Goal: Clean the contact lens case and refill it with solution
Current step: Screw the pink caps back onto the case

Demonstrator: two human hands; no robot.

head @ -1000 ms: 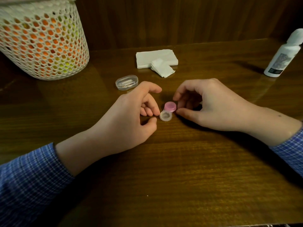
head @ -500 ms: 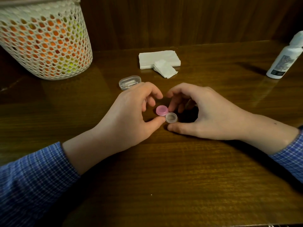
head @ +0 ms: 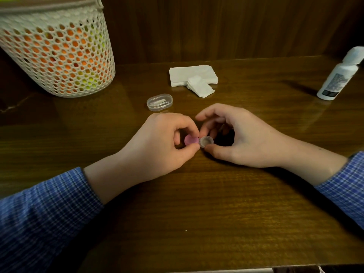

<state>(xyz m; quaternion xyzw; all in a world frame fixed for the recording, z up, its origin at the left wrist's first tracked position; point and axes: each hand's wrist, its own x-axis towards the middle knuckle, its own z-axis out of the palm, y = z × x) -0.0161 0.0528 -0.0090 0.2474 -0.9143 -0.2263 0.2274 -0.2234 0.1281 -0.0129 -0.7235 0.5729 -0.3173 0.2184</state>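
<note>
**Pink cap now in the left hand's pinch, clear side held by the right**

The small round pink screw cap [head: 190,140] of the contact lens case has swung round from the far side to the left side over the last second, and the left hand [head: 157,146] now pinches it between curled forefinger and thumb. Just beside it, touching, sits the clear round plastic well [head: 206,141] of the same case, which the right hand [head: 242,138] holds between thumb tip and bent fingers; the remaining fingers arch loosely above. The case lies low over the dark glossy wooden table [head: 216,209], between the two hands; whether it rests on the wood I cannot tell.

This reads as the unscrewing step: with each hand on its own half, a twist should free the pink cap. Cleaning and refilling are not yet begun. The white folded paper tissues [head: 193,75] lie behind, the white plastic solution bottle [head: 337,75] stands well apart at far right, and a clear oval lidded box [head: 159,102] sits near the left knuckles
</note>
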